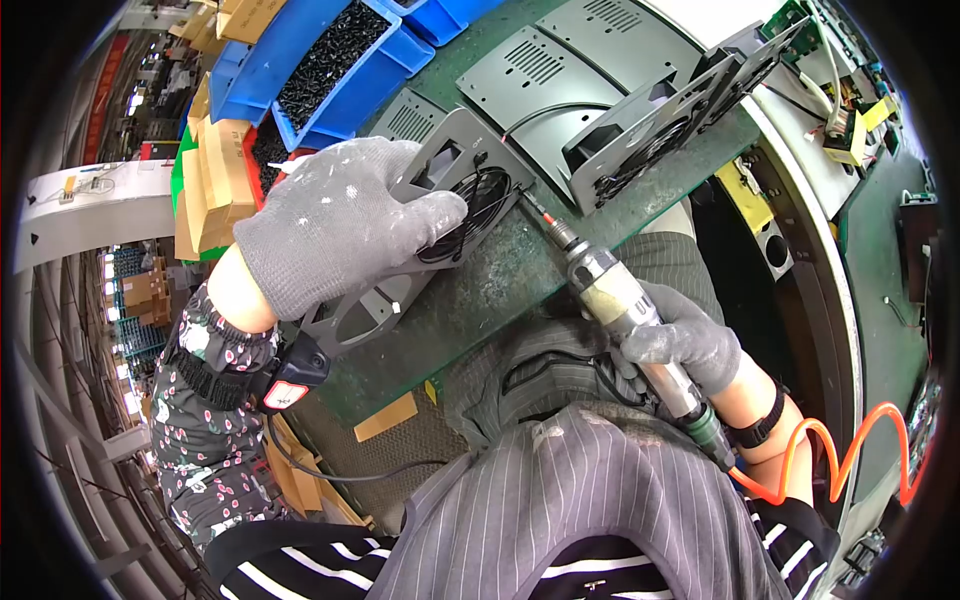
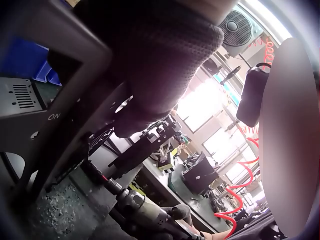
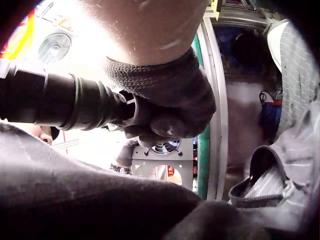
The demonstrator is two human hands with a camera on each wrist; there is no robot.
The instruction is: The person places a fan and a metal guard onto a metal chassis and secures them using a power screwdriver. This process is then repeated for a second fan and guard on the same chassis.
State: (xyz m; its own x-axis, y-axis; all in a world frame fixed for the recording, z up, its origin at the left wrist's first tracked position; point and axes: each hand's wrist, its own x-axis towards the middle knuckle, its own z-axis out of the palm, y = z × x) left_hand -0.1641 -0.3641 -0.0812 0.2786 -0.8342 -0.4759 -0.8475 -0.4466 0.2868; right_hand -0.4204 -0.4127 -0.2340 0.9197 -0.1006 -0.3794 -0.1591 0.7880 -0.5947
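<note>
My gloved left hand point(image 1: 335, 205) grips a grey metal panel point(image 1: 345, 318) with cutouts, held tilted over the green bench, its thumb lying by the black fan point(image 1: 487, 200) in the panel. In the left wrist view, the panel point(image 2: 30, 125) shows an "ON" mark. The gloved right hand point(image 1: 690, 340) wraps round an air screwdriver point(image 1: 612, 290), whose bit points at the fan's corner. An orange coiled hose point(image 1: 820, 435) runs from the tool's rear end. From the right wrist, the screwdriver's dark body point(image 3: 60, 100) and the gripping hand point(image 3: 175, 110) show close up.
Blue bins point(image 1: 345, 75) of black screws stand at the bench's far left, beside cardboard boxes point(image 1: 220, 180). Flat grey vented panels point(image 1: 540, 75) lie on the green bench point(image 1: 500, 280). More panels with fans point(image 1: 650, 150) stand upright to the right.
</note>
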